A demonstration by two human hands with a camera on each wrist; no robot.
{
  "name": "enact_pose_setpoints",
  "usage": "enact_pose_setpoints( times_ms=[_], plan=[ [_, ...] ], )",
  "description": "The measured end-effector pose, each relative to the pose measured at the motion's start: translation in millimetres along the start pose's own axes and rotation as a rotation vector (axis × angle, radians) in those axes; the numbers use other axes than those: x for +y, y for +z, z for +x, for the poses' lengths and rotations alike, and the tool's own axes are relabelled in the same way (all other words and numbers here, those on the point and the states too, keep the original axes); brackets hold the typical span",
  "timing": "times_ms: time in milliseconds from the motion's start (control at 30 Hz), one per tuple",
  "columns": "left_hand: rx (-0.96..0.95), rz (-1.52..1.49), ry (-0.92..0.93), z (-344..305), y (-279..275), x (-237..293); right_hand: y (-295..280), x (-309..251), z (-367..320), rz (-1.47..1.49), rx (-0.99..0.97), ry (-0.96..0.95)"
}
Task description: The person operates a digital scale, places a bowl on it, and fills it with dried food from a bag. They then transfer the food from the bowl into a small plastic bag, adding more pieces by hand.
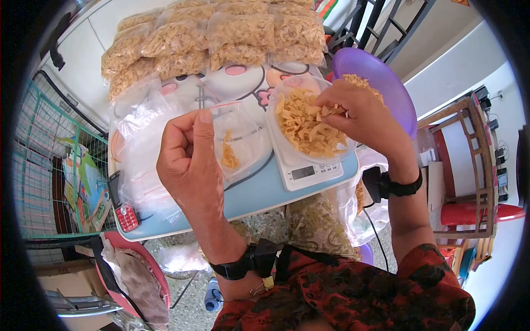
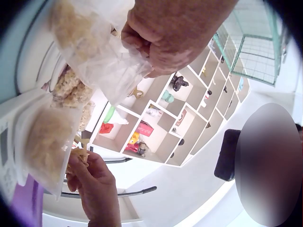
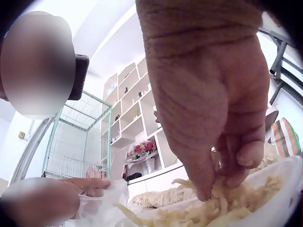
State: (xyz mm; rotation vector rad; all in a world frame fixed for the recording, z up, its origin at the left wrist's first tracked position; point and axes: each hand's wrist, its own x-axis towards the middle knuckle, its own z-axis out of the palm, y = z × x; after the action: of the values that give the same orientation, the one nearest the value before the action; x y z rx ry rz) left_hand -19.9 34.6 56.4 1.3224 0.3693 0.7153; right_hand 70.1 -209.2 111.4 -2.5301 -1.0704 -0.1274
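My left hand [image 1: 190,160] pinches the edge of a clear zip bag [image 1: 245,140] between thumb and curled fingers. A small clump of pale yellow dried strips [image 1: 229,156] lies inside that bag. In the left wrist view the bag [image 2: 111,78] hangs from the fingers. My right hand [image 1: 367,113] reaches over a white bowl [image 1: 274,121] heaped with dried strips [image 1: 306,132]. Its fingertips pinch some strips [image 2: 80,155], seen in the left wrist view. The right wrist view shows these fingers [image 3: 203,182] down among the strips. Under the bowl sits a white digital scale [image 1: 326,175].
Filled bags of strips [image 1: 215,38] are stacked at the table's back. Flat clear bags [image 1: 146,143] lie on the left, beside a red phone [image 1: 127,218]. A purple basin [image 1: 400,94] with more strips stands right of the bowl. Wire cage panels [image 1: 61,149] flank the table's left.
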Motion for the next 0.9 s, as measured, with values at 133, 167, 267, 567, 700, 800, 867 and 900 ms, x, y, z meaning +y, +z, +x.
enact_pose_setpoints(
  times_ms=[133, 167, 267, 567, 700, 800, 867, 900],
  plan=[
    [0.009, 0.017, 0.002, 0, -1, 2, -9, -7, 0, 0.03, 0.053, 0.124],
    [0.011, 0.027, 0.002, -1, -1, 3, -9, -5, 0, 0.017, 0.073, 0.13],
    [0.0, -0.007, -0.02, -2, -1, 2, -2, 0, -5, -0.022, 0.04, 0.135],
    [0.006, 0.014, -0.008, -1, 0, 1, -9, -5, -12, -0.054, -0.064, 0.118],
    [-0.003, -0.006, 0.0, -1, 1, 1, -4, -7, -12, -0.055, -0.046, 0.059],
    [0.002, -0.002, 0.0, -1, 1, 0, -4, -11, -12, -0.073, -0.074, 0.025],
    [0.008, 0.003, -0.011, -2, 2, 3, -5, -15, -10, -0.083, -0.128, 0.088],
    [0.006, -0.004, -0.009, -2, 2, 2, -6, -16, -9, -0.089, -0.156, 0.118]
  ],
)
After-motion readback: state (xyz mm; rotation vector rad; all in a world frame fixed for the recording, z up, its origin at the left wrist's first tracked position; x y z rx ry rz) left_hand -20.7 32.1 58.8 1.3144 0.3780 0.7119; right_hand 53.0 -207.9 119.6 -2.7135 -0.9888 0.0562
